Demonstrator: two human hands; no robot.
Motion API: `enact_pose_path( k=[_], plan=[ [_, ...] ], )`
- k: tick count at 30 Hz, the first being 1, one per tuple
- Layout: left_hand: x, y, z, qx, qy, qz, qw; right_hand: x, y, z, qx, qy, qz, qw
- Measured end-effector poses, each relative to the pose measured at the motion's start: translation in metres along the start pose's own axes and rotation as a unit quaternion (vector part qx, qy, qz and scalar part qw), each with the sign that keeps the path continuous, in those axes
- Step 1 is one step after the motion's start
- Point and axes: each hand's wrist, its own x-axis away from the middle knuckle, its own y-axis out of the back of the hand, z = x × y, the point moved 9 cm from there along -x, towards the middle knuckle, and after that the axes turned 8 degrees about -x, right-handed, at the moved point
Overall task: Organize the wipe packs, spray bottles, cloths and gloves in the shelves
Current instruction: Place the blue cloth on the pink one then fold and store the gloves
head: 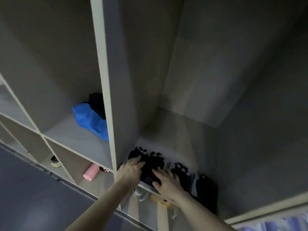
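Black gloves (150, 161) lie in a row along the front of a tall grey shelf compartment (180, 130). My left hand (130, 170) rests on the leftmost gloves, fingers bent over them. My right hand (166, 181) lies flat with spread fingers on the gloves beside it. More black gloves (205, 189) continue to the right, against the compartment's right wall. In the compartment to the left sits a blue pack (90, 121) with a dark item (96, 103) behind it.
Below left, a pink roll (90, 171) and a tape roll (55, 161) sit in lower cubbies. White and yellow items (150, 196) hang under the glove shelf. A vertical divider (106, 97) separates the compartments. A dark panel fills the lower left.
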Motion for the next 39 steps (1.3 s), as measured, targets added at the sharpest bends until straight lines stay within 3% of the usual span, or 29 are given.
enact_pose_path(
  k=[2, 4, 13, 21, 26, 30, 39],
  plan=[
    [0.001, -0.037, 0.003, -0.066, -0.035, 0.112, 0.991, 0.002, -0.017, -0.009, 0.034, -0.022, 0.036, 0.999],
    [0.003, -0.057, 0.011, -0.111, -0.049, 0.154, 0.981, 0.005, -0.025, -0.013, 0.057, -0.031, 0.034, 0.997],
    [-0.002, -0.067, 0.015, -0.117, -0.055, 0.155, 0.979, 0.019, -0.025, -0.02, 0.102, -0.057, -0.033, 0.993],
    [-0.002, -0.066, 0.013, -0.095, -0.108, 0.171, 0.975, 0.027, -0.018, -0.028, 0.017, -0.034, 0.034, 0.999],
    [0.004, -0.052, 0.003, -0.099, -0.119, 0.138, 0.978, 0.045, -0.008, -0.025, -0.012, -0.03, 0.022, 0.999],
    [0.013, -0.056, -0.017, -0.167, -0.174, 0.152, 0.958, 0.057, -0.008, -0.012, -0.036, -0.029, -0.01, 0.999],
    [0.012, -0.061, -0.028, -0.145, -0.162, 0.192, 0.957, 0.125, -0.017, -0.006, -0.134, -0.062, -0.095, 0.984]
  ],
)
